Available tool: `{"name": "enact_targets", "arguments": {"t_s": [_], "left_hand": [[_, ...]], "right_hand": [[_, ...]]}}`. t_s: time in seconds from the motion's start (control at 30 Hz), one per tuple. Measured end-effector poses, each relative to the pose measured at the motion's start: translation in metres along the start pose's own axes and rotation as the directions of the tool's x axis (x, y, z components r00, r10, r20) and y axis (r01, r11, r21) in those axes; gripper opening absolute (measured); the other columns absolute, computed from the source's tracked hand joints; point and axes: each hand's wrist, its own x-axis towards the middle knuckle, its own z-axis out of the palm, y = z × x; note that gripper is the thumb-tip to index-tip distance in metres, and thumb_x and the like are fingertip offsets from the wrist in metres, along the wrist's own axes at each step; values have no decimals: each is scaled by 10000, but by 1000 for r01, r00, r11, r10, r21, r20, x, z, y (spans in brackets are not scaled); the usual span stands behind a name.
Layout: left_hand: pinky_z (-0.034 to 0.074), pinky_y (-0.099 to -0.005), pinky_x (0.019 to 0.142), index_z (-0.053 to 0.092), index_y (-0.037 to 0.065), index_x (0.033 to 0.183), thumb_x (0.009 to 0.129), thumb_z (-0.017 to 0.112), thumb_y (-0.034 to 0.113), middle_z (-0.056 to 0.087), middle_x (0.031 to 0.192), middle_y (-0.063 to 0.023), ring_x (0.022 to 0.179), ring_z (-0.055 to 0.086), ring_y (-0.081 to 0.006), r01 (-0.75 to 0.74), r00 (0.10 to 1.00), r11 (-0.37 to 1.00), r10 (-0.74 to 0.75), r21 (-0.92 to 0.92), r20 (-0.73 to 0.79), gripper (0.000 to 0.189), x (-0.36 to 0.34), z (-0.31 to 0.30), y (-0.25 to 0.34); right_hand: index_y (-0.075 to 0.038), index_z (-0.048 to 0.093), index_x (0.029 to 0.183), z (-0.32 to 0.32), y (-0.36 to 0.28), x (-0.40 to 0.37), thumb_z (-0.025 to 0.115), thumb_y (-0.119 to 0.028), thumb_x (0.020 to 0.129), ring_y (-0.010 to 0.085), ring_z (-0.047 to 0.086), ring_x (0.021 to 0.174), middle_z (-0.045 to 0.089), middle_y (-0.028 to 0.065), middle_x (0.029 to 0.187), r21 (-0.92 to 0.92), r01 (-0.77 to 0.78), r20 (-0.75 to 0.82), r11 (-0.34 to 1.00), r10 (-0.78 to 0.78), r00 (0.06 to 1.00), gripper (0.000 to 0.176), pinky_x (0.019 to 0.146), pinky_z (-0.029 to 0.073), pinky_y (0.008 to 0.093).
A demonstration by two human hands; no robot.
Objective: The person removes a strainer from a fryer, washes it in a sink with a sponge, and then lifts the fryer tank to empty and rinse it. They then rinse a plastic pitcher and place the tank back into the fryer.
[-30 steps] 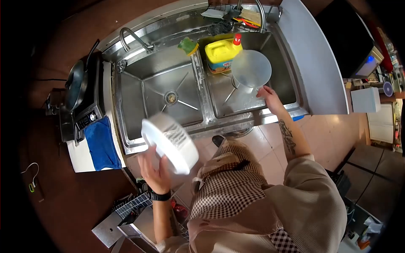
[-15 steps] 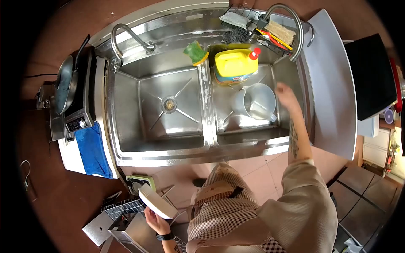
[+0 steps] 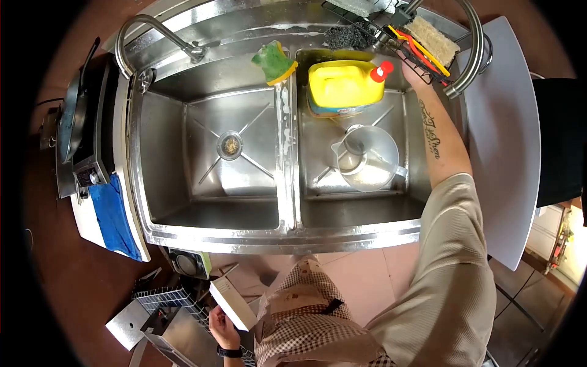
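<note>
My right hand [image 3: 417,74] reaches to the back right of the sink, beside the black wire rack [image 3: 422,66]. The rack and its contents cover most of its fingers, so what they touch is hidden. Down at my left side, my left hand [image 3: 224,329] is closed on the edge of a white box-shaped container [image 3: 233,304]. A clear plastic jug [image 3: 382,160] stands in the right basin, its handle to the right. Behind it is a yellow detergent bottle [image 3: 342,82] with a red cap.
A green and yellow sponge [image 3: 273,63] rests at the divider's back end. Steel taps [image 3: 153,24] arch over both sides. A white panel [image 3: 504,140] borders the right side; a blue cloth [image 3: 114,217] and a frying pan [image 3: 74,116] are left.
My right hand has moved from beside the jug toward the back, up to the wire rack. My left hand still holds the white container. The whole view has shifted slightly.
</note>
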Motion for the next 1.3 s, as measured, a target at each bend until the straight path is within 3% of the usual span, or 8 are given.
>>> {"name": "enact_targets", "arguments": {"t_s": [0.1,0.23,0.3,0.4,0.6,0.7,0.83,1.3], "left_hand": [[452,-250,660,589,-56,1054,908,544,-13,604,888,-73,727,552,-114,-40,999,999,40,22,-3,159,-6,-1,11],[459,-256,662,588,-53,1066,915,544,-2,605,895,-75,735,557,-120,-62,997,997,60,-46,-45,166,-19,-5,14],[466,-256,667,586,-51,1083,919,541,2,610,910,-72,747,565,-122,-65,996,997,63,-40,-58,177,-30,-12,5],[467,-255,671,584,-51,1101,915,550,11,610,920,-70,759,567,-126,-70,995,990,61,-122,-73,199,-40,-14,0],[474,-285,686,586,-46,1041,822,589,-12,600,887,-94,742,567,-163,-71,972,997,59,-44,-226,222,-68,-34,-29],[477,-321,695,602,-34,1018,818,648,53,596,847,-129,736,579,-223,-92,936,996,80,-20,-343,223,-87,-45,-54],[478,-362,702,621,0,953,826,725,215,587,851,-152,780,582,-291,41,866,987,42,155,-498,270,-128,-76,-70],[491,-346,709,648,13,1007,851,694,197,626,902,-108,778,593,-246,431,-74,793,-445,-431,-893,245,-362,-127,-301]], "right_hand": [[-82,637,1140,-9,2,-44,603,-63,843,341,523,1213,552,141,1338,-79,453,-110,888,-459,881,300,1036,415,414],[-69,361,1476,-43,-9,-132,541,-148,970,247,588,1145,582,168,1300,446,-215,259,869,105,960,543,988,451,344],[-61,404,1453,-66,-33,-174,637,-373,892,214,620,823,665,108,946,353,-636,741,686,210,638,682,819,508,338],[-78,697,961,-74,-67,-213,587,-291,870,377,657,920,695,190,928,-70,-169,669,983,172,723,257,830,521,464],[-46,685,931,-65,-42,-214,536,-224,865,415,614,970,650,248,994,-55,-473,466,879,442,766,241,882,481,485],[58,659,955,-13,48,-225,531,-359,888,445,608,965,644,284,1010,-243,-19,614,970,169,771,441,852,478,499],[78,638,1069,-64,-25,-226,601,-366,933,366,627,975,659,252,1055,83,-150,223,985,128,966,466,892,470,432],[39,627,952,-67,-490,-323,594,-158,962,141,528,745,604,51,820,734,265,379,625,-701,604,200,687,462,291]]}}
